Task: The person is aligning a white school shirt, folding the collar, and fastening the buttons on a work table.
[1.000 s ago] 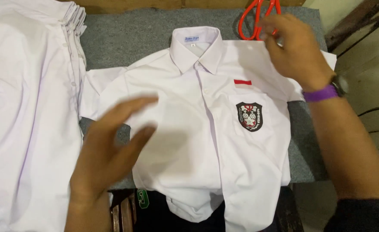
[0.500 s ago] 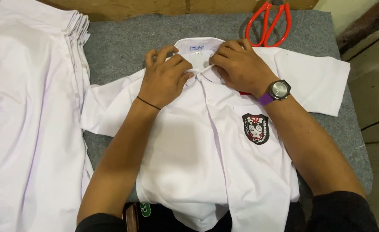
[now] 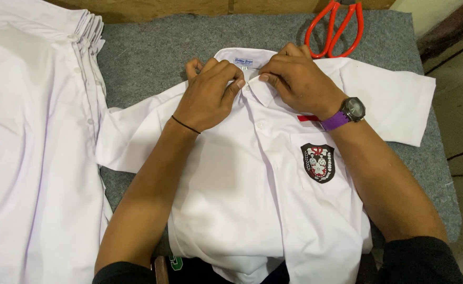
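Observation:
A white short-sleeved shirt [image 3: 252, 200] lies face up on a grey felt-covered table [image 3: 152, 58], collar away from me. A black shield badge [image 3: 318, 162] is on its chest pocket, with a small red strip above it. My left hand [image 3: 210, 94] pinches the left side of the collar. Opposite it, my right hand [image 3: 297, 81] pinches the right side of the collar, the fingertips of both nearly meeting at the top button. A watch with a purple strap is on my right wrist, a thin black band on my left.
A stack of several white shirts [image 3: 32, 137] covers the left side of the table. Orange-handled scissors [image 3: 336, 29] lie at the far edge beyond the collar. A wooden board runs along the back, and the table's right edge drops off to the floor.
A second ago my hands were apart over the shirt, the right one near the scissors. Both moved to the collar and now grip it closer together at the top button.

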